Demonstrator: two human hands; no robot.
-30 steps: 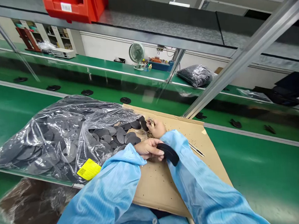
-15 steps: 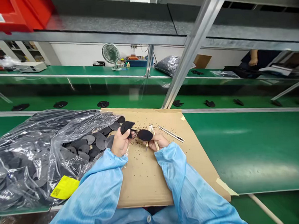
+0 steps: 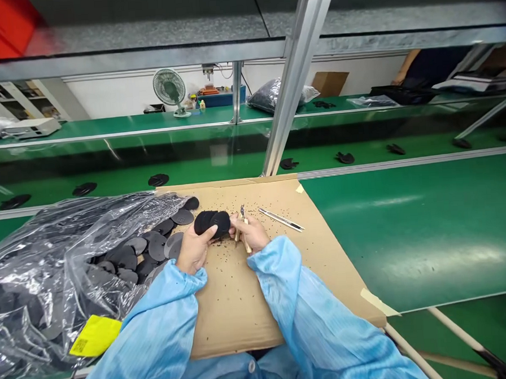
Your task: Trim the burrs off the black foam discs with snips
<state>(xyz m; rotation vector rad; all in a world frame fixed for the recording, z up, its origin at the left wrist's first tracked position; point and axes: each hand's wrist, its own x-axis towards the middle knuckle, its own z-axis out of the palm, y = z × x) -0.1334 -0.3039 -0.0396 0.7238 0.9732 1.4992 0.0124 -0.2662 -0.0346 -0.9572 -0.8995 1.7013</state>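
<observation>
My left hand [image 3: 194, 247] is closed on a small stack of round black discs [image 3: 212, 223], thumb on top, held above the cardboard sheet [image 3: 234, 309]. Close beside it, my right hand [image 3: 253, 233] is wrapped round cutting pliers [image 3: 246, 235] with pale handles, their metal jaws pointing away from me. Its fingertips reach the right edge of the discs; whether they grip them I cannot tell. Dark crumbs lie scattered on the cardboard under both hands. A slim utility knife [image 3: 281, 219] rests to the right.
On the left, a clear plastic bag [image 3: 40, 268] spills many black discs [image 3: 156, 248]; a yellow label [image 3: 95, 335] lies on it. Black pieces [image 3: 84, 189] sit spaced along the green conveyor belt [image 3: 217, 163]. A metal post [image 3: 285, 86] rises behind the cardboard. Another person's arm [image 3: 405, 68] shows far right.
The disc in my right fingers has come over to the stack in my left hand, and the discs now overlap. The pliers remain in my right hand. The view has shifted slightly.
</observation>
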